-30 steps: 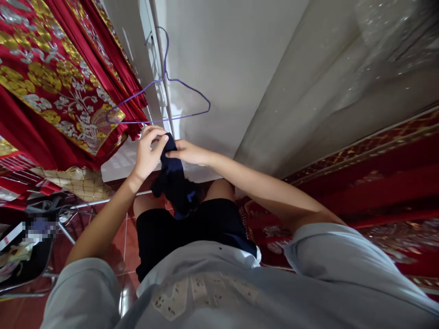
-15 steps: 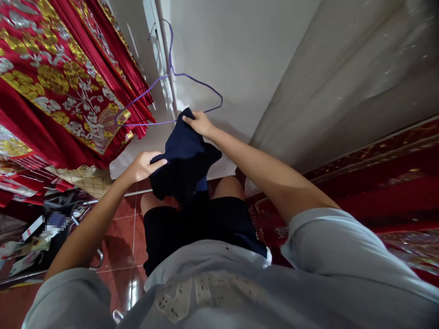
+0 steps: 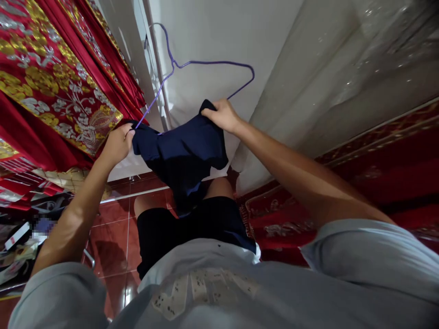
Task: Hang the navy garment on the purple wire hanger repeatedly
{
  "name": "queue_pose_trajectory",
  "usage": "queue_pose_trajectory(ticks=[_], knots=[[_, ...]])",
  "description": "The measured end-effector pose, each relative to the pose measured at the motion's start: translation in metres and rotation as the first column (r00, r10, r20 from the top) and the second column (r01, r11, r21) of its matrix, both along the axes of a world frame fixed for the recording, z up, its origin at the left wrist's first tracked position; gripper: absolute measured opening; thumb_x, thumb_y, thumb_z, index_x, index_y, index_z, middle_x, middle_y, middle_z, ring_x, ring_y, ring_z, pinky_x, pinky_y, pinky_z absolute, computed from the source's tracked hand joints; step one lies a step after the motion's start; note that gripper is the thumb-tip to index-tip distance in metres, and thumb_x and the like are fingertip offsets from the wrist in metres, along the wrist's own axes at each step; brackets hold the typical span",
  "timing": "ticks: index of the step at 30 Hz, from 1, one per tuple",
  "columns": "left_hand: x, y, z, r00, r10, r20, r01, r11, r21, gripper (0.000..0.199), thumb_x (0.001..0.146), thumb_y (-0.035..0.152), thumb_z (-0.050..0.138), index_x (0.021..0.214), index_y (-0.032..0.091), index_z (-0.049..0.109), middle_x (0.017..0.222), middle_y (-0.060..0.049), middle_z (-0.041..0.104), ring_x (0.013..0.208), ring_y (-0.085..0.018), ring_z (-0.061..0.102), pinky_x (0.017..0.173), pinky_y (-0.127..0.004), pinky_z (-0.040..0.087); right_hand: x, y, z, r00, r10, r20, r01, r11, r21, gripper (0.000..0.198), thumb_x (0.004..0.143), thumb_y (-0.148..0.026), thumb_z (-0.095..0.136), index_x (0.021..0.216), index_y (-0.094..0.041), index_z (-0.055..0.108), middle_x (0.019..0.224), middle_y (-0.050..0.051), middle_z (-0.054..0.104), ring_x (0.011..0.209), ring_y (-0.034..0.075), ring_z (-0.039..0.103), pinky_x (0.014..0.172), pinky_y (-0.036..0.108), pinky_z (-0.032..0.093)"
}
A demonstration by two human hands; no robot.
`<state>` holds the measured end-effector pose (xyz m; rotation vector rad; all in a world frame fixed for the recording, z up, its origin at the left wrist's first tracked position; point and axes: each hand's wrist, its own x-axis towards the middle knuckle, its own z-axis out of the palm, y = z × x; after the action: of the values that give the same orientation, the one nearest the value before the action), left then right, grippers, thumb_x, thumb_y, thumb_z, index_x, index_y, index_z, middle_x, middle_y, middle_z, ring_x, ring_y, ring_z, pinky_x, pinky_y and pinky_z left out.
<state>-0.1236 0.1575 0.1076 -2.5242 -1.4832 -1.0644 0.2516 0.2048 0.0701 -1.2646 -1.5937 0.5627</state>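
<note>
One navy garment [image 3: 187, 148] — stretched between both hands [image 3: 118, 144] [image 3: 223, 115]

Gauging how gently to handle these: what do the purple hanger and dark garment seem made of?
Purple hanger: probably coated metal wire with a slight sheen, judging by its thin, evenly coloured bends. Dark garment: soft, matte-looking cloth, sagging in folds; the fibre is unclear.

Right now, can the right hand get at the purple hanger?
Probably yes: the purple hanger has its right end bare, close beyond the right hand, with nothing visible blocking. However, that hand's fingers are occupied, pinching the dark blue garment.
</note>
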Motion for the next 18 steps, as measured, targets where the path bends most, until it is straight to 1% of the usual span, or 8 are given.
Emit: queue_pose_trajectory(ticks=[2,4,8,10,12,14,16,18], knots=[[0.016,0.013,0.001,0.986,-0.051,0.156,0.043,0.998,0.054,0.029,0.097,0.049,0.058,0.098,0.022,0.07,0.092,-0.01,0.071,0.096,-0.028,0.068,0.096,-0.039,0.05,-0.009,-0.011,-0.008,0.999,0.041,-0.003,-0.041,0.998,0.04,0.043,0.091,-0.043,0.065,0.062,-0.025,0.038,0.061,-0.001,0.037,0.064,0.017,0.047,0.068,0.036,0.057],[0.033,0.021,0.007,0.967,-0.089,0.238,0.068,0.993,0.094,0.028,0.097,0.05,0.062,0.098,0.023,0.07,0.096,-0.009,0.071,0.1,-0.027,0.068,0.1,-0.038,0.049,-0.022,-0.023,-0.014,0.999,0.04,0.011,-0.041,0.994,0.097,0.043,0.093,-0.051,0.061,0.066,-0.024,0.041,0.066,0.001,0.042,0.071,0.02,0.051,0.078,0.038,0.058],[0.057,0.036,0.029,0.972,-0.169,0.163,0.159,0.985,0.069,0.024,0.099,0.045,0.064,0.11,0.024,0.069,0.093,-0.004,0.072,0.091,-0.021,0.066,0.097,-0.036,0.049,-0.04,-0.046,-0.013,0.995,0.077,0.061,-0.085,0.986,0.144,0.043,0.096,-0.061,0.052,0.076,-0.024,0.052,0.073,0.005,0.053,0.082,0.024,0.057,0.088,0.041,0.056],[0.055,0.045,0.037,0.983,-0.161,0.088,0.161,0.987,0.012,0.022,0.103,0.041,0.061,0.11,0.022,0.068,0.084,0.0,0.069,0.079,-0.018,0.061,0.091,-0.034,0.049,-0.037,-0.053,-0.009,0.99,0.102,0.099,-0.118,0.976,0.18,0.04,0.096,-0.061,0.052,0.087,-0.023,0.06,0.082,0.007,0.06,0.089,0.027,0.06,0.091,0.043,0.055],[0.046,0.052,0.041,0.991,-0.129,0.039,0.129,0.992,0.004,0.021,0.104,0.04,0.06,0.102,0.021,0.066,0.078,0.002,0.064,0.073,-0.016,0.053,0.088,-0.031,0.048,-0.025,-0.058,-0.007,0.984,0.104,0.146,-0.139,0.956,0.256,0.038,0.092,-0.057,0.059,0.105,-0.022,0.065,0.095,0.009,0.066,0.099,0.029,0.064,0.095,0.045,0.054],[0.034,0.056,0.043,0.994,-0.109,0.02,0.108,0.994,0.028,0.025,0.104,0.045,0.06,0.095,0.022,0.063,0.078,0.002,0.06,0.073,-0.016,0.048,0.089,-0.031,0.045,-0.008,-0.061,-0.008,0.981,0.081,0.179,-0.136,0.937,0.323,0.049,0.086,-0.05,0.066,0.124,-0.02,0.063,0.103,0.009,0.069,0.102,0.029,0.066,0.095,0.045,0.054],[0.026,0.058,0.044,0.993,-0.113,0.014,0.113,0.993,0.044,0.032,0.104,0.053,0.058,0.093,0.023,0.061,0.08,0.001,0.058,0.076,-0.018,0.045,0.094,-0.031,0.042,0.009,-0.058,-0.01,0.988,0.006,0.154,-0.062,0.93,0.361,0.057,0.083,-0.043,0.067,0.135,-0.02,0.058,0.101,0.008,0.07,0.099,0.028,0.068,0.093,0.044,0.055],[0.022,0.056,0.047,0.992,-0.124,0.014,0.123,0.992,0.035,0.038,0.102,0.059,0.057,0.092,0.023,0.061,0.086,-0.003,0.057,0.082,-0.02,0.046,0.101,-0.033,0.039,0.023,-0.05,-0.007,0.992,-0.086,0.092,0.046,0.926,0.376,0.053,0.084,-0.038,0.068,0.134,-0.02,0.06,0.098,0.008,0.071,0.1,0.026,0.068,0.093,0.043,0.055]])
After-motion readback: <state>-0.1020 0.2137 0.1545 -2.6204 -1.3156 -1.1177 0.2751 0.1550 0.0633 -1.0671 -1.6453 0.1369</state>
